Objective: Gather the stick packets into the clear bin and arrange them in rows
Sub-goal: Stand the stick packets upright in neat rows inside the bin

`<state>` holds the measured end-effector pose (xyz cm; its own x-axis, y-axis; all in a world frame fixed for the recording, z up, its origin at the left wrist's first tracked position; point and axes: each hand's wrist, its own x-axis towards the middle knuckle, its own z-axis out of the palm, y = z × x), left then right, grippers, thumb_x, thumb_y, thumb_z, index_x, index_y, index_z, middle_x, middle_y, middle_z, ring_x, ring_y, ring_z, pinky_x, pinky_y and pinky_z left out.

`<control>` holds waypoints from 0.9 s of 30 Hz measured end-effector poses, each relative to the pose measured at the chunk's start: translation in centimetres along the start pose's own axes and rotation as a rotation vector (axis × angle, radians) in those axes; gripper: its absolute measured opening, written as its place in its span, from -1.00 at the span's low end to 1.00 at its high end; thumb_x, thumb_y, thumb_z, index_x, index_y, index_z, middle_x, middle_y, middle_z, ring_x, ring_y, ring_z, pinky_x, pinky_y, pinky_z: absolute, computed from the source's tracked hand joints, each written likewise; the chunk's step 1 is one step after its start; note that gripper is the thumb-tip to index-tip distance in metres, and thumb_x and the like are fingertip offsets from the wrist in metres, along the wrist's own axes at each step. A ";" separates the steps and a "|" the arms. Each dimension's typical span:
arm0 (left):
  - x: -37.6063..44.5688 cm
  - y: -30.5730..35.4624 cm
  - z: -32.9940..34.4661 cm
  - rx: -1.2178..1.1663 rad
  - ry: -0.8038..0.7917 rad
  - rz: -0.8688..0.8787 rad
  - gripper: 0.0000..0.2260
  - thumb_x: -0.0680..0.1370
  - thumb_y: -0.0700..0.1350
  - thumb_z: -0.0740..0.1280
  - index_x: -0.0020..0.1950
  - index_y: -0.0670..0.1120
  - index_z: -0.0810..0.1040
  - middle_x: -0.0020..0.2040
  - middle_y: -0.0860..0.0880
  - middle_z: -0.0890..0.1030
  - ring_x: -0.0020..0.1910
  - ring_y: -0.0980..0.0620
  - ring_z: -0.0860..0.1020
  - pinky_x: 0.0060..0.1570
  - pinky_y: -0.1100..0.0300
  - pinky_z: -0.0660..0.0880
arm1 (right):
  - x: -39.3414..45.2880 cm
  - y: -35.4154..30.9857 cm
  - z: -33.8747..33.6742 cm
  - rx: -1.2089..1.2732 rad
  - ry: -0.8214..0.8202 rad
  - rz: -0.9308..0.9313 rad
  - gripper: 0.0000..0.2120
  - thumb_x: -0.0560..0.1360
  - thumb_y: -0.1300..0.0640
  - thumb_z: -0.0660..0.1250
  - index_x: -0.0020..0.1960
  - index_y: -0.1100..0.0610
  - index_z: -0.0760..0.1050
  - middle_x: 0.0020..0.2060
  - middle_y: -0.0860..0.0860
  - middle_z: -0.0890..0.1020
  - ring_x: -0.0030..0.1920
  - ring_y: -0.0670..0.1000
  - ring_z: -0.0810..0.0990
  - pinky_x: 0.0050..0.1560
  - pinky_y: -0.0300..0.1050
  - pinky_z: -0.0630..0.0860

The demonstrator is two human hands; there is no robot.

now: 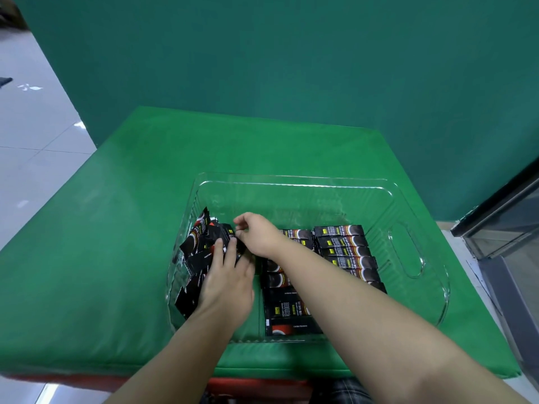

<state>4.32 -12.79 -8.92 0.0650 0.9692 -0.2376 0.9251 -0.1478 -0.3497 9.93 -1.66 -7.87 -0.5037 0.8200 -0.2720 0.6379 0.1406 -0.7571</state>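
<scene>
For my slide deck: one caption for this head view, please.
Both hands sort a loose pile of stick packets beside two neat rows in the clear bin.

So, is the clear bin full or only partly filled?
Partly filled: the clear bin has bare floor at its far end, beyond the stick packets.

1. Likely a staged recording set, not a home — a green backdrop [291,68] fills the wall.
2. Matching green cloth [102,228] drapes the bench.
3. Pale glossy floor tiles [32,141] — a glass-fronted cabinet [507,228], perhaps, at right.
</scene>
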 end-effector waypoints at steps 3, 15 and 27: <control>0.0 0.0 0.0 0.001 -0.003 -0.006 -0.48 0.67 0.01 -0.07 0.58 -0.18 -0.03 0.58 -0.15 0.04 0.54 -0.28 -0.16 0.40 -0.28 -0.33 | 0.2 0.0 0.0 0.073 -0.011 0.032 -0.68 0.57 0.28 0.24 0.31 0.29 0.39 0.16 0.17 0.57 0.19 0.10 0.53 0.28 -0.10 0.41; 0.2 0.0 0.2 0.024 -0.029 0.003 -0.49 0.67 0.01 -0.10 0.59 -0.15 -0.08 0.60 -0.13 -0.02 0.54 -0.28 -0.19 0.38 -0.30 -0.36 | 0.1 -0.1 -0.7 0.196 -0.026 -0.007 -0.95 0.52 0.25 0.33 -0.11 0.14 0.49 -0.34 -0.02 0.44 -0.25 -0.04 0.40 -0.20 -0.21 0.37; 0.3 -0.1 0.1 0.069 -0.067 0.028 -0.49 0.67 0.02 -0.16 0.59 -0.13 -0.12 0.59 -0.13 -0.14 0.52 -0.30 -0.25 0.38 -0.33 -0.36 | -5.7 2.6 -6.1 -0.015 0.344 -0.085 -0.84 0.53 0.21 0.29 0.08 0.02 0.47 -0.22 -0.03 0.54 -0.35 -0.11 0.43 -0.33 -0.26 0.36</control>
<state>4.19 -12.54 -9.07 0.0633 0.9494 -0.3076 0.8950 -0.1904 -0.4033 18.02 -2.62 -4.67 -0.3313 0.9435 0.0094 0.6117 0.2224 -0.7592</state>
